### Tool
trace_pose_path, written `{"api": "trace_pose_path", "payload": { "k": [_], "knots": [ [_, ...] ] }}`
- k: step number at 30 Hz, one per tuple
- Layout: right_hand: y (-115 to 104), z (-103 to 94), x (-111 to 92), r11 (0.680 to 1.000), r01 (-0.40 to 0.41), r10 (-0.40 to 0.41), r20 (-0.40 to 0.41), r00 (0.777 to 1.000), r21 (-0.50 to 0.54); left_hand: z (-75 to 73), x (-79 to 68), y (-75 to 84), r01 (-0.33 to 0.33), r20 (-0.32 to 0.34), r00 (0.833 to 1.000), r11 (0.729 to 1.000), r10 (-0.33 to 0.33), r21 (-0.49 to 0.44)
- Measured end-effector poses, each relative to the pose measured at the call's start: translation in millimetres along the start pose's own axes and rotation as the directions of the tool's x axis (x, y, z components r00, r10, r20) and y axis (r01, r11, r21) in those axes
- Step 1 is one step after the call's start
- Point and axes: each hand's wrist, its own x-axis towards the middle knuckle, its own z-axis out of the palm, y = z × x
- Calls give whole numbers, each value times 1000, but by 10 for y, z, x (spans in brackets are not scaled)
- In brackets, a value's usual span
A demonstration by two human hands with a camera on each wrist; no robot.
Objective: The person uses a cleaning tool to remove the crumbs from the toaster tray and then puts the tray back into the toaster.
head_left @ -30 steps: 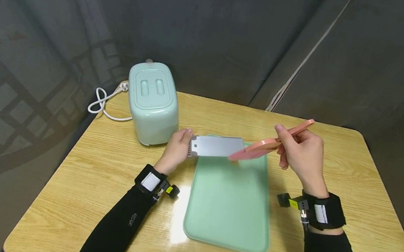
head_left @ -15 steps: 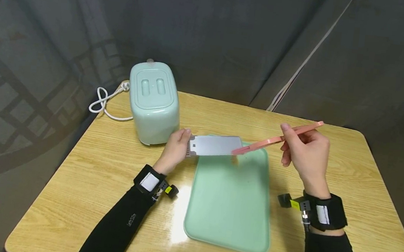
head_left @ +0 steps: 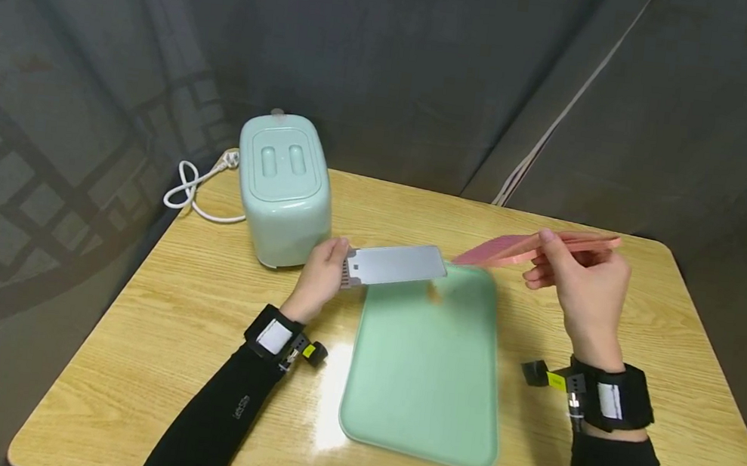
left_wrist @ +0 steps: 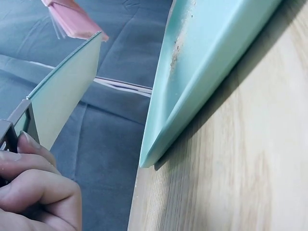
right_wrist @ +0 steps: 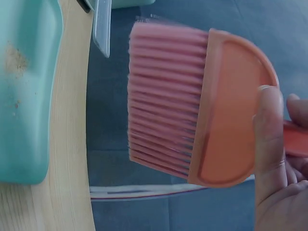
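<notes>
My left hand [head_left: 318, 279] grips the grey end of a flat silver crumb tray [head_left: 399, 265], held above the far end of a mint-green serving tray [head_left: 426, 383]. My right hand [head_left: 587, 297] holds a pink pastry brush [head_left: 504, 250] by its handle, thumb on top. The wide bristles are just right of the crumb tray's free end, with a small gap in the head view. A small patch of brown crumbs [right_wrist: 16, 60] lies on the serving tray. In the left wrist view, the fingers [left_wrist: 33, 187] curl under the crumb tray's end.
A mint-green toaster [head_left: 286, 186] with a lid stands behind my left hand. Its white cord [head_left: 188, 187] lies looped to the left. The wooden table [head_left: 165, 332] reaches back to a dark curtain [head_left: 397, 68].
The brush has moved away from the crumb tray to the right and slightly up, and its broad face has turned. The crumb tray's free end has risen a little.
</notes>
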Motion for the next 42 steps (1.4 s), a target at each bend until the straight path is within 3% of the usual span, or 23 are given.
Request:
{"api": "trace_pose_path", "payload": {
  "k": [5, 9, 14, 18, 22, 31, 34, 36, 39, 42],
  "knots": [
    [38, -177, 1, 998, -50, 48, -83, 995, -25, -9, 5, 3, 8, -8, 1000, 1000, -8, -4],
    [110, -368, 2, 990, -131, 122, -160, 980, -44, -14, 34, -48, 7, -23, 1000, 1000, -7, -7],
    [239, -584, 6, 959, -271, 243, -244, 939, -88, -23, 36, -32, 10, -24, 1000, 1000, -10, -21],
    [334, -720, -31, 913, -381, 326, -298, 897, -148, -20, 34, -14, 6, -30, 1000, 1000, -6, -17],
    [420, -837, -91, 883, -446, 381, -330, 864, -148, -15, 32, -6, 5, -25, 1000, 1000, -5, -19],
    [610, -1056, -251, 858, -503, 454, -309, 836, -100, -21, 15, 4, 7, -17, 1000, 998, -8, -56],
    [613, -1124, -313, 826, -538, 480, -290, 828, -167, -20, 17, -1, 3, -15, 1000, 998, -4, -66],
    [600, -1171, -353, 786, -561, 495, -280, 823, -260, -18, 21, -7, 2, -15, 1000, 998, -3, -66],
    [571, -1218, -424, 689, -549, 479, -272, 835, -473, -17, 23, -14, 0, -15, 1000, 998, -1, -66],
    [549, -1244, -499, 573, -454, 417, -234, 878, -682, -14, 20, -10, -9, -17, 1000, 998, 8, -60]
  ]
}}
